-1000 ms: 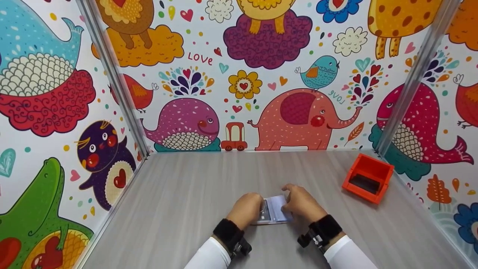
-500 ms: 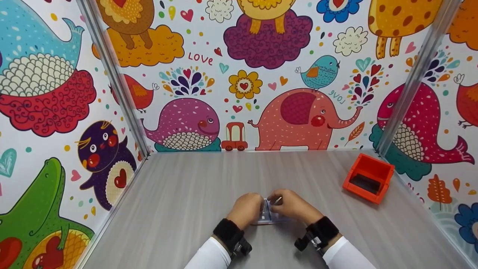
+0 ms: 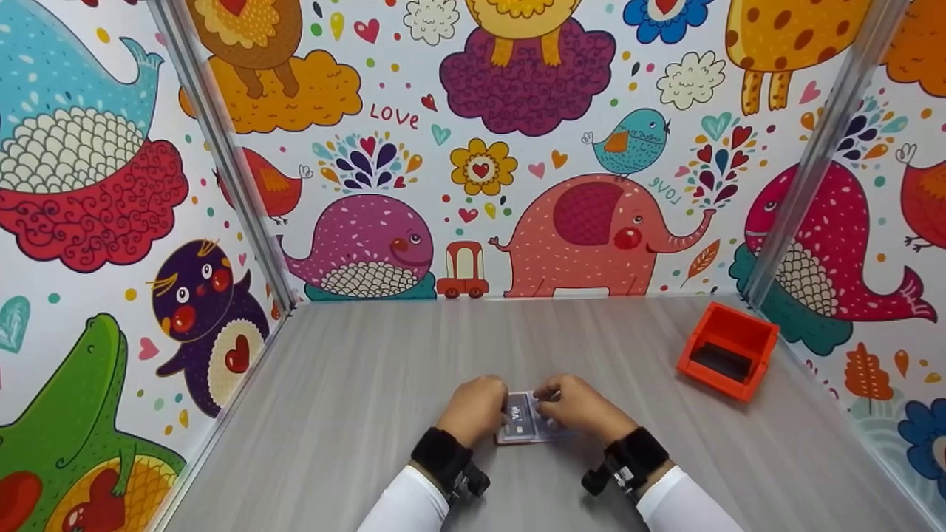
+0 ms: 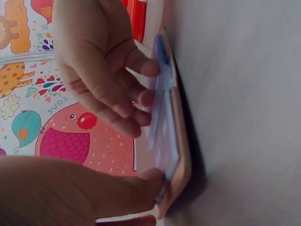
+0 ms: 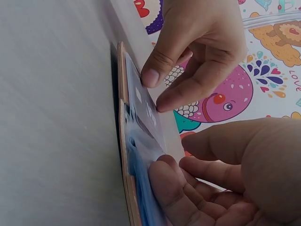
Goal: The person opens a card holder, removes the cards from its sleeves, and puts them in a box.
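Observation:
A small card holder [image 3: 528, 441] with a tan cover and clear plastic sleeves lies spread on the table. In its left sleeve sits a grey card [image 3: 517, 416] marked "VIP". My left hand [image 3: 475, 411] is at the holder's left side; in the right wrist view its thumb [image 5: 150, 77] touches the card's sleeve, and a fingertip is close to the sleeve's edge. My right hand [image 3: 584, 406] rests its fingertips on the right-hand sleeves [image 4: 162, 99], fingers loosely bent. That hand covers much of the holder's right half in the head view.
An orange-red bin [image 3: 728, 351] with a dark thing inside stands at the right of the grey table [image 3: 369, 384]. Cartoon-printed walls [image 3: 473, 148] with metal corner posts [image 3: 802, 185] close in the back and sides.
My right hand has moved left across the sleeves, and a sleeve page that stood up now lies lower. My left hand has shifted slightly left, uncovering more of the VIP card.

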Demonstrator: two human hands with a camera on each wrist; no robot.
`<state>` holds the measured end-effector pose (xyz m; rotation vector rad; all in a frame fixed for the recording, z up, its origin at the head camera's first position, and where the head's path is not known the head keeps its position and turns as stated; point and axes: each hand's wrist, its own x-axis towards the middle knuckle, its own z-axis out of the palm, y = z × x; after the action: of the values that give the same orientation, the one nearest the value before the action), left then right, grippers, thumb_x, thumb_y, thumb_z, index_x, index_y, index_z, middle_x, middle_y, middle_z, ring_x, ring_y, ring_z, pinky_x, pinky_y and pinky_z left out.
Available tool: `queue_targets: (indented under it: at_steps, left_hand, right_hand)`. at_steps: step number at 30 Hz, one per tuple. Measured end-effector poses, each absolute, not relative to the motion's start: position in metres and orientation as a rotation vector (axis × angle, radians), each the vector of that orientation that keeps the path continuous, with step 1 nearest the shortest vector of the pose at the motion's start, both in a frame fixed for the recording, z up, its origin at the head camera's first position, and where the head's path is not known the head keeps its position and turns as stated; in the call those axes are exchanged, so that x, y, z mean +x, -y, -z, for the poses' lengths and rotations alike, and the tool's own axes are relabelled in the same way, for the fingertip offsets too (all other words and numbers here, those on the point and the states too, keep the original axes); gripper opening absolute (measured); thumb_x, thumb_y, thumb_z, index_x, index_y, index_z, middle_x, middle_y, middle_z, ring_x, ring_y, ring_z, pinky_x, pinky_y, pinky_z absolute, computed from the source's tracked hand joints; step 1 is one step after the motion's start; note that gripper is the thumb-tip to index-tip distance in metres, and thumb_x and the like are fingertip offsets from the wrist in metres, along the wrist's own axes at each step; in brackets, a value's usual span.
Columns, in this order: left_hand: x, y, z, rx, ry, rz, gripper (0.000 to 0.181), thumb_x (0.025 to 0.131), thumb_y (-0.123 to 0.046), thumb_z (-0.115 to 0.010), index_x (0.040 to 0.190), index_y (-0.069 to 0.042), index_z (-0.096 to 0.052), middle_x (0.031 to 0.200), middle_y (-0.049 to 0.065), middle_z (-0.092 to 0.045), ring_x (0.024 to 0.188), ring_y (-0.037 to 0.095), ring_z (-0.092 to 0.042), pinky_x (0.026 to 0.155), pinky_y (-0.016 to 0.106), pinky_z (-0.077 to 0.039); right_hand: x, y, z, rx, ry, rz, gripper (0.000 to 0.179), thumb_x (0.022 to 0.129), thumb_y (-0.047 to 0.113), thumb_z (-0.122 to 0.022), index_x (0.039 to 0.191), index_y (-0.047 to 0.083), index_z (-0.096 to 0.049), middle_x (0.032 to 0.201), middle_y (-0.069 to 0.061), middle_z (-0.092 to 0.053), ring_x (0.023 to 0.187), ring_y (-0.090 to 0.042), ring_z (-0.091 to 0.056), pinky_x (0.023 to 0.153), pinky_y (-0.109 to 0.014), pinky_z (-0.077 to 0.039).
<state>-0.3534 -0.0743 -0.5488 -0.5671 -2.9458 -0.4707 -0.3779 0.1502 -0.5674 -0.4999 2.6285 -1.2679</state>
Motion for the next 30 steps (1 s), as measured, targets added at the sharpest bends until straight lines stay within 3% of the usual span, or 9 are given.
queue_targets:
  at_steps: [9, 13, 22, 30]
  left_hand:
    - [-0.355, 0.081, 0.544, -0.638, 2.952, 0.457, 0.025, 0.072, -0.012, -0.101, 0.082, -0.012, -0.077, 0.079, 0.0, -0.075, 0.072, 0.018, -0.065, 0.073, 0.039, -0.058]
    - [-0.354, 0.081, 0.544, -0.64, 2.946, 0.47, 0.027, 0.07, -0.014, -0.101, 0.081, -0.012, -0.077, 0.078, 0.0, -0.074, 0.07, 0.017, -0.062, 0.07, 0.039, -0.056]
    - [-0.353, 0.073, 0.548, -0.646, 2.948, 0.502, 0.026, 0.076, -0.019, -0.101, 0.084, -0.01, -0.078, 0.075, -0.004, -0.068, 0.066, 0.013, -0.053, 0.067, 0.034, -0.051]
    - [-0.348, 0.064, 0.553, -0.673, 2.891, 0.446, 0.03, 0.082, -0.028, -0.101, 0.079, -0.014, -0.075, 0.072, -0.007, -0.063, 0.064, 0.013, -0.053, 0.065, 0.036, -0.05]
  right_hand:
    - [-0.375, -0.151, 0.564, -0.437, -2.56, 1.325, 0.029, 0.095, 0.005, -0.078, 0.122, -0.005, -0.08, 0.107, -0.012, -0.081, 0.08, -0.015, -0.073, 0.067, -0.027, -0.061]
    - [-0.375, -0.15, 0.565, -0.419, -2.559, 1.333, 0.028, 0.095, 0.005, -0.078, 0.121, -0.005, -0.08, 0.107, -0.012, -0.081, 0.077, -0.014, -0.072, 0.065, -0.025, -0.059]
    - [-0.378, -0.151, 0.567, -0.427, -2.568, 1.344, 0.026, 0.095, 0.006, -0.076, 0.118, -0.005, -0.082, 0.105, -0.011, -0.083, 0.071, -0.011, -0.069, 0.062, -0.021, -0.056]
    - [-0.38, -0.156, 0.569, -0.363, -2.408, 1.516, 0.038, 0.095, 0.005, -0.072, 0.129, -0.01, -0.078, 0.099, -0.008, -0.082, 0.073, -0.011, -0.07, 0.062, -0.023, -0.057]
